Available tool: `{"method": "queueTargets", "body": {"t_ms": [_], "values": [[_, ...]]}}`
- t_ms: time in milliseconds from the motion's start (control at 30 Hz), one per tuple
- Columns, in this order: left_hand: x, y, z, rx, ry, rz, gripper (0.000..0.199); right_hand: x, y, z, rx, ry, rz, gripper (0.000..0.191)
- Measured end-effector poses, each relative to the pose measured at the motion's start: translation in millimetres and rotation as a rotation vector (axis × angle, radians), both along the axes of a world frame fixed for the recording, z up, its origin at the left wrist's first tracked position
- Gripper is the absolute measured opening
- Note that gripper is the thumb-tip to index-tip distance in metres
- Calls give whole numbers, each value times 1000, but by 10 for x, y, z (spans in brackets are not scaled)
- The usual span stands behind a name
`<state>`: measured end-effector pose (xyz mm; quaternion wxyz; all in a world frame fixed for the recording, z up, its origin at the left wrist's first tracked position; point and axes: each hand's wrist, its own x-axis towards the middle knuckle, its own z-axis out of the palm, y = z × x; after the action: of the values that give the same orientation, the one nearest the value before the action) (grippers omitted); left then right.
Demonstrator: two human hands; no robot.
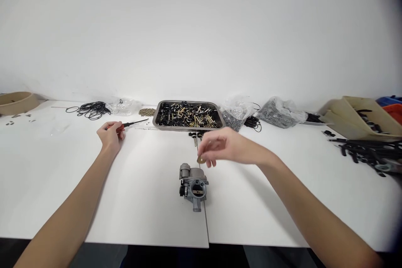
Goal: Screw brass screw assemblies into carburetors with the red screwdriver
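A grey metal carburetor lies on the white table, its round bore facing me. Just above and behind it, my right hand pinches a small brass disc between thumb and fingers, apart from the carburetor. Farther left, my left hand is closed around the handle of a slim black screwdriver, whose thin shaft points right. Behind my right hand lie a couple of black-topped brass screws, partly covered by the fingers.
A metal tray of black and brass parts stands against the wall. Left of it are brass bits, a plastic bag and black rings. Bags of small parts, a beige bin and black hoses lie right.
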<state>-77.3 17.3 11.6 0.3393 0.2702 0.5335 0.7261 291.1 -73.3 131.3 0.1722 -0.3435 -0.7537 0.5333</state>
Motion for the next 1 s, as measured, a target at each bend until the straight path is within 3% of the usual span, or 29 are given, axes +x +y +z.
{"method": "queueTargets", "body": {"t_ms": [167, 400, 667, 1000], "values": [[-8, 10, -17, 1, 1, 5, 26, -76, -324, -254, -22, -80, 14, 9], [-8, 14, -26, 13, -3, 4, 28, -112, -500, -331, 56, -118, -32, 10], [-2, 14, -32, 24, -8, 4, 25, -110, -451, -469, 56, -110, -50, 18], [-8, 25, -40, 29, -13, -3, 25, -171, -268, -377, 71, -207, 56, 15]]}}
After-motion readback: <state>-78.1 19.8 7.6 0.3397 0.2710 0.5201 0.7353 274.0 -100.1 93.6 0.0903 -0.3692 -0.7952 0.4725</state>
